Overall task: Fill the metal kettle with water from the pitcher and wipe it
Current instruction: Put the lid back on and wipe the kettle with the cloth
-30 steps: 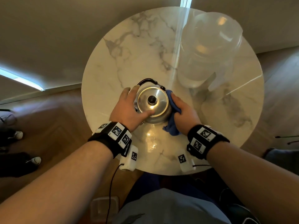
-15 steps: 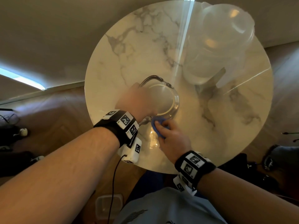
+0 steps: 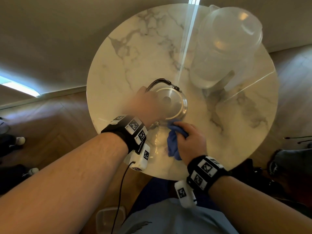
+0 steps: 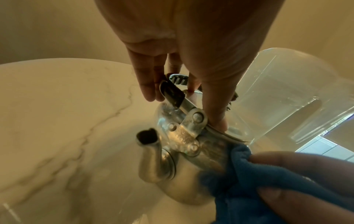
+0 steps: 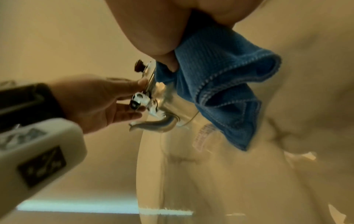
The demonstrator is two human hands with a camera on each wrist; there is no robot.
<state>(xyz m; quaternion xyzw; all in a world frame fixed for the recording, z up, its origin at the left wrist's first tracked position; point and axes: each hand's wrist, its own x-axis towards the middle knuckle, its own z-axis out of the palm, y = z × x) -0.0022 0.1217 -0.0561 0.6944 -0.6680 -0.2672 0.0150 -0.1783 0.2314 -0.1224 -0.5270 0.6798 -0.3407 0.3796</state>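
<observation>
Bare table (image 3: 135, 53) lies open beyond the kettle (image 3: 175, 102); the pitcher (image 3: 224, 46) blocks the far right, both hands crowd the kettle's near side.

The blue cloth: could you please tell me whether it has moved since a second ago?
Yes. The blue cloth went from the kettle's pitcher-facing side round to its near side.

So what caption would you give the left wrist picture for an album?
Left hand steadies the kettle by its rim while the right hand presses a blue cloth against its side.
</observation>
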